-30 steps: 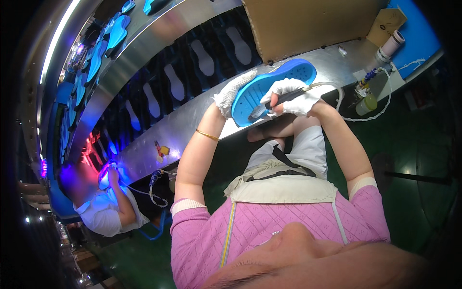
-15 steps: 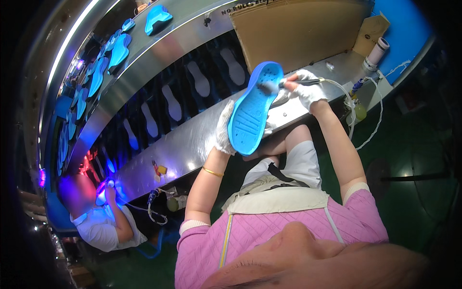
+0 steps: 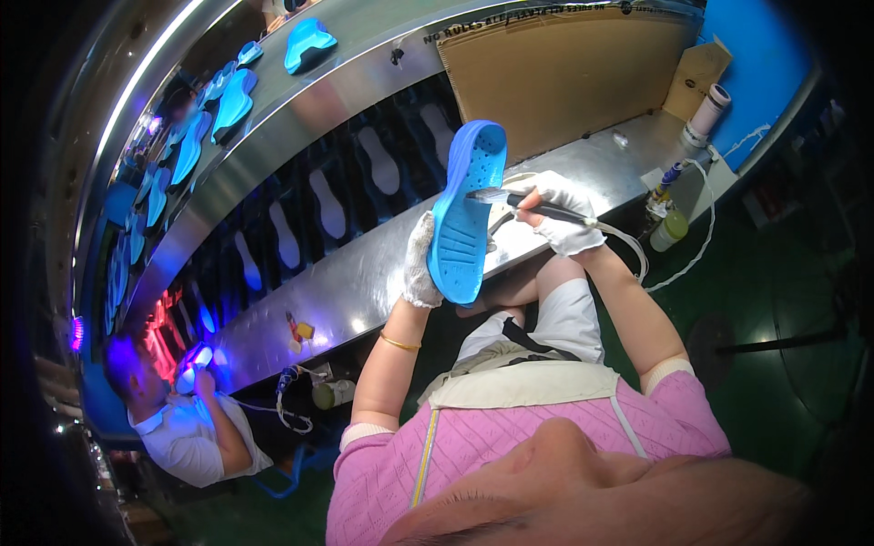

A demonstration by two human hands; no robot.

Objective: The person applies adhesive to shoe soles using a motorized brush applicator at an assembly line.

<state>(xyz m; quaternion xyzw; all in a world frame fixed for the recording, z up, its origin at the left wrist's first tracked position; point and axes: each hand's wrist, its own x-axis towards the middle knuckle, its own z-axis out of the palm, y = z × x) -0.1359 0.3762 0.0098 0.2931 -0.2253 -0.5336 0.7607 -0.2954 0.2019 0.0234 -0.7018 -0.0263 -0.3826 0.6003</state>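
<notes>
A blue shoe sole (image 3: 455, 250) is held up over the metal bench, its inner face with holes and ridges showing. My left hand (image 3: 421, 264), in a white knit glove, grips its left edge near the lower end; some fingers are hidden behind it. My right hand (image 3: 566, 214), gloved with bare fingertips, is closed around the dark handle of a brush (image 3: 546, 207). The brush's pale bristles rest against the sole near its middle, at the right side. From the handle's rear end a white hose (image 3: 628, 246) runs off to the right.
Several blue soles (image 3: 235, 98) lie on a belt (image 3: 369, 23) at the back left. Pale sole shapes line the dark shelf beneath. Cardboard (image 3: 555, 77) stands behind the metal bench (image 3: 364, 273), a pink cylinder (image 3: 708, 111) at right. A co-worker (image 3: 187, 428) sits at left.
The brush has moved from the sole's upper end down toward its middle. My left hand has shifted slightly left and down, and the sole is turned more upright.
</notes>
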